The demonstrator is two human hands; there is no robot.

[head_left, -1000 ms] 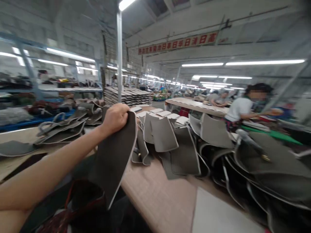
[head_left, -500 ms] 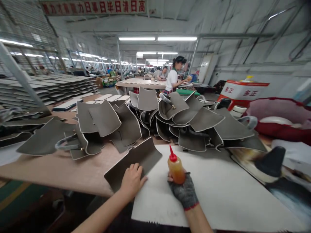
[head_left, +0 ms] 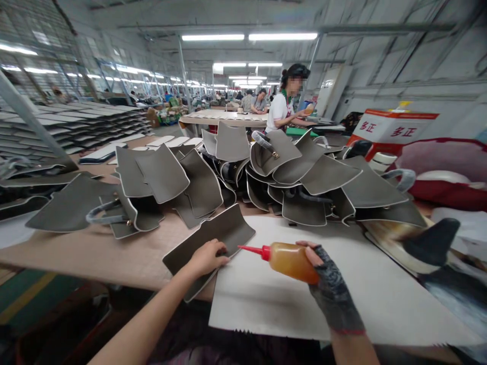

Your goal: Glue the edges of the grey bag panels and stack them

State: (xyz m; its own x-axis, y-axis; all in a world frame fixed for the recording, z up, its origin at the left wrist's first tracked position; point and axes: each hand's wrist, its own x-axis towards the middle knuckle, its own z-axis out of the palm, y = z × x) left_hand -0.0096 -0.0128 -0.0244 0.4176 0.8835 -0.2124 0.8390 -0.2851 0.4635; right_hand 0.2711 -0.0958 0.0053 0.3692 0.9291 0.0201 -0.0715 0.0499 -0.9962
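My right hand (head_left: 323, 268), in a dark fingerless glove, grips a squeeze bottle (head_left: 291, 261) of amber liquid. The bottle lies nearly level, and its red nozzle points left at the panel's right edge, apart from it. My left hand (head_left: 209, 257), bare, has its fingers curled over the near edge of a grey leather-like panel (head_left: 224, 228) with pale edges. This panel is bent and rests partly on a white sheet (head_left: 266, 309) and partly on the brown-covered table (head_left: 152, 258).
Behind my hands lies a heap of similar grey pieces (head_left: 327, 175), some with wrapped handles (head_left: 102, 215). Stacked panels (head_left: 114, 121) stand at far left. On the right are a red-and-white box (head_left: 395, 129) and a red bag (head_left: 449, 187). A co-worker (head_left: 285, 104) stands beyond the heap.
The squeeze bottle has tipped from upright to nearly level, its nozzle now pointing left. My right hand has shifted right and turned. My left fingers have curled more at the panel's edge.
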